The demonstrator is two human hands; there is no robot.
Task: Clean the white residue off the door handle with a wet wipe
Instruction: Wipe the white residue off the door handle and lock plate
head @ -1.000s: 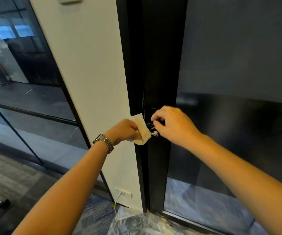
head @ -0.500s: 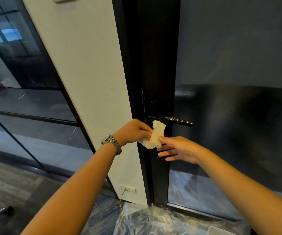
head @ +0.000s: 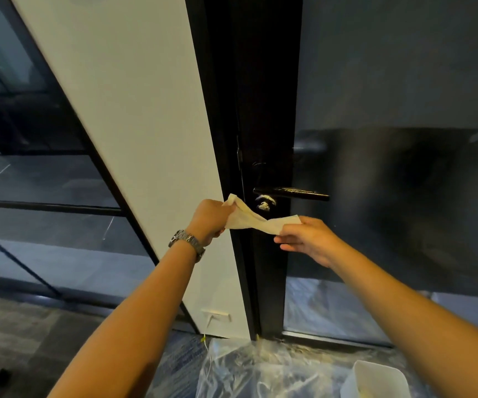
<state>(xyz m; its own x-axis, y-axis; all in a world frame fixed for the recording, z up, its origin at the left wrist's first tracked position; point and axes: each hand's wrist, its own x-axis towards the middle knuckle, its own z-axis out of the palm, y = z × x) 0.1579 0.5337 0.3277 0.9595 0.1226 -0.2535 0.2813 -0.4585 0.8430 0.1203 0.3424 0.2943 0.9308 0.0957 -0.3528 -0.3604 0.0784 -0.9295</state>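
A black lever door handle [head: 292, 193] juts right from the dark door frame. White residue [head: 265, 203] smears the fitting just below the lever's base. A cream wet wipe [head: 253, 220] is stretched out between both hands, a little below and in front of the handle. My left hand [head: 209, 219], with a metal watch on its wrist, pinches the wipe's left end. My right hand [head: 306, 239] grips the right end between thumb and fingers. Neither hand touches the handle.
A white wall panel [head: 134, 139] stands left of the frame, with glass partitions [head: 31, 182] further left. Dark glass door [head: 404, 196] fills the right. Clear plastic sheeting [head: 260, 369] and a white container [head: 375, 380] lie on the floor below.
My right hand left the handle, dropped down and took the wipe's free end. Both hands then pulled apart, spreading the bunched wipe out below the handle.
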